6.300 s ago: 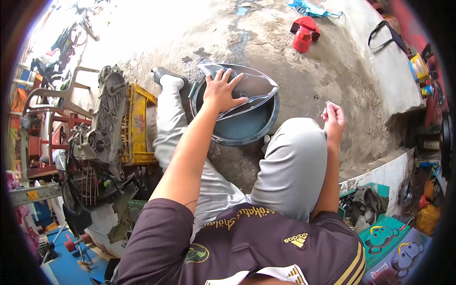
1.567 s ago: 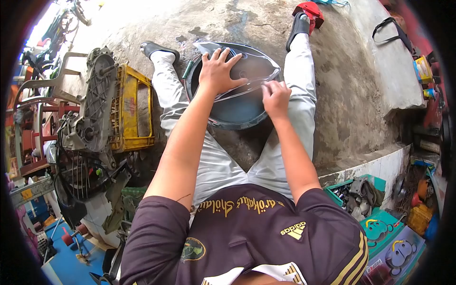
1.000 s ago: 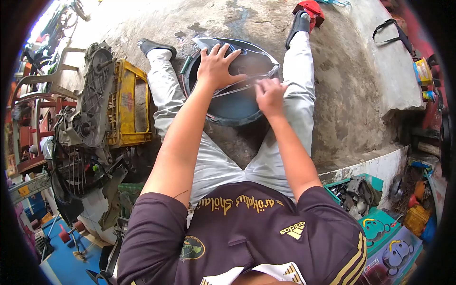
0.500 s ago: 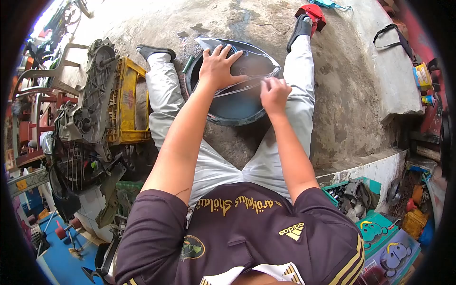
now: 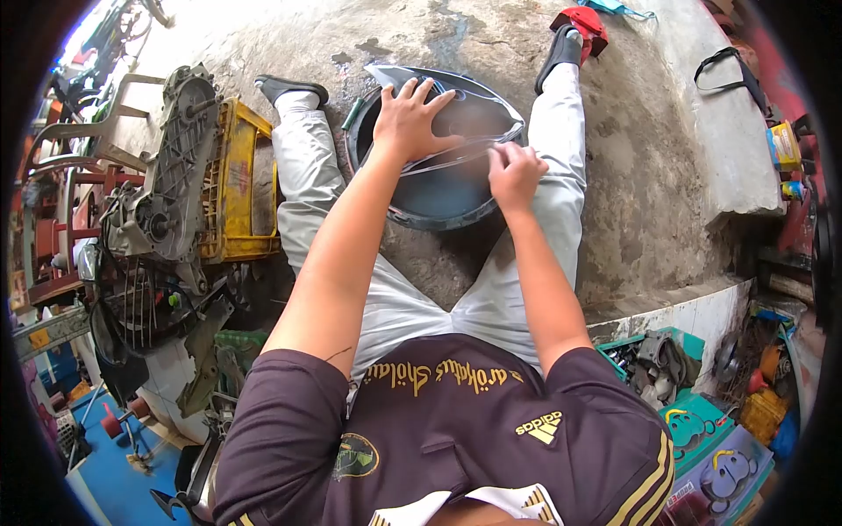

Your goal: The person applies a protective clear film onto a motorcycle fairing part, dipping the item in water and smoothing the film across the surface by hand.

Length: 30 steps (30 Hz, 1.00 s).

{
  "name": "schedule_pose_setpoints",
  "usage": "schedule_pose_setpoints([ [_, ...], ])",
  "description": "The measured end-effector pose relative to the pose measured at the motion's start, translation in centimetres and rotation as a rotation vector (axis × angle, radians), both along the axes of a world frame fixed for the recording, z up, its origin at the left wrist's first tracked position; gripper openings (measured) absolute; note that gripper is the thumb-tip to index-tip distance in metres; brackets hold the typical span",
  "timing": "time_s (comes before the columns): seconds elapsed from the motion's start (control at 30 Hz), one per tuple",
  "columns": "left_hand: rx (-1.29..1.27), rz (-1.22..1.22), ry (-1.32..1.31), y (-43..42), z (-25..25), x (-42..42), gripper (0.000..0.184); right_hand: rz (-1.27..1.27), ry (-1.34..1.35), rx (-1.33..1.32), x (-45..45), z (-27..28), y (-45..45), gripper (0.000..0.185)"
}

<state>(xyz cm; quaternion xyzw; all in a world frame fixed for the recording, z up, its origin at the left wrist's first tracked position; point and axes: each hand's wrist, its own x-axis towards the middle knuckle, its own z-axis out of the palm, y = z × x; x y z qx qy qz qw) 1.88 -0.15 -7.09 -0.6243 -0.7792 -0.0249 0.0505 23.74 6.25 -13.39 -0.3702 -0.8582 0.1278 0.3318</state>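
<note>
A dark round basin (image 5: 438, 219) holding murky water stands on the ground between my legs. Across its top lies a long, glossy, curved panel (image 5: 495, 101) with a pale pointed end; its exact kind is unclear. My left hand (image 5: 410, 123) rests on the panel with fingers spread. My right hand (image 5: 516, 175) is closed in a pinch by the panel's near right edge, above the basin's right side. Whatever may be between those fingers is too small to make out. A small green cylinder (image 5: 353, 114) sits at the basin's left rim.
Left of my leg stand a yellow crate (image 5: 237, 184) and a metal engine casing (image 5: 171, 167). A green tray of parts (image 5: 658, 359) is at the lower right. Beyond my right foot lies a red object (image 5: 583, 31). A concrete ledge (image 5: 737, 158) runs along the right.
The view has shifted slightly. Both hands stay in nearly the same places, the left spread on the panel and the right pinched at its edge; the right hand looks less blurred now.
</note>
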Motion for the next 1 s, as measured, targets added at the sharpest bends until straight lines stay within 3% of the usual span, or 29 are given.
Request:
schedule_pose_setpoints([
  [0.07, -0.022, 0.001, -0.006, 0.0, 0.2, 0.0, 0.095, -0.084, -0.071, -0.007, -0.1, 0.0, 0.4, 0.007],
  [0.2, -0.001, 0.003, -0.014, 0.1, -0.4, -0.2, 0.095, 0.073, -0.111, 0.036, 0.3, 1.2, -0.2, 0.008],
  [0.33, 0.004, -0.005, -0.019, 0.0, -0.1, -0.2, 0.096, -0.105, -0.037, -0.047, 0.2, -0.2, 0.7, 0.008],
  [0.47, 0.041, -0.016, -0.014, 0.2, -0.7, -0.3, 0.096, 0.162, -0.155, 0.084, -0.1, 1.3, -0.9, 0.008],
  [0.5, 0.038, -0.019, -0.014, 0.2, -0.8, -0.3, 0.096, 0.159, -0.155, 0.081, 0.0, 1.0, -0.5, 0.008],
  [0.57, 0.036, -0.019, -0.019, 0.1, -0.7, -0.3, 0.096, -0.089, -0.054, -0.054, -0.2, 0.4, 0.7, 0.007],
  [0.8, 0.041, -0.020, -0.021, 0.2, -0.7, -0.4, 0.095, 0.131, -0.049, 0.035, -0.2, 0.4, -0.6, 0.006],
  [0.93, 0.025, -0.008, -0.022, 0.0, -0.4, -0.2, 0.095, -0.068, 0.022, -0.105, -0.6, -0.5, -0.5, 0.007],
  [1.0, 0.015, -0.008, -0.020, 0.2, -0.2, -0.2, 0.094, -0.076, -0.004, -0.014, -0.7, -0.2, -1.1, 0.007],
])
